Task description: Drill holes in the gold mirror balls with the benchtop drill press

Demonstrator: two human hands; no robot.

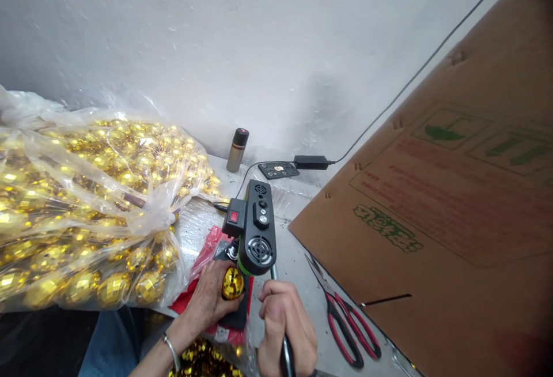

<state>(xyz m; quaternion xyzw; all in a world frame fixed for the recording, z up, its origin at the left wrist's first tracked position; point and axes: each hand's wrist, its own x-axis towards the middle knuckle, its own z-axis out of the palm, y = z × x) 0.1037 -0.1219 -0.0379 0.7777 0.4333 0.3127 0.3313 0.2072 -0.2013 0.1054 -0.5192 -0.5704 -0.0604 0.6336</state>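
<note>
A small gold faceted ball [233,283] is held between the thumb and fingers of my left hand [210,294], right by the lower end of a black machine [258,230] with round vents and a red switch. Below the ball lies a dark base on red plastic [184,301]. My right hand [286,326] is closed around a thin dark rod-like tool [287,356], just right of the ball; a metal shaft shows above the fist, beside the machine. What the tool's tip touches is hidden.
Clear bags of gold balls [149,287] fill the left. Scissors [345,322] lie at right beside a large cardboard box [432,192]. Behind the machine are a bottle [237,150], a phone [279,169] and a cabled black adapter [311,162]. More gold pieces [207,359] lie below.
</note>
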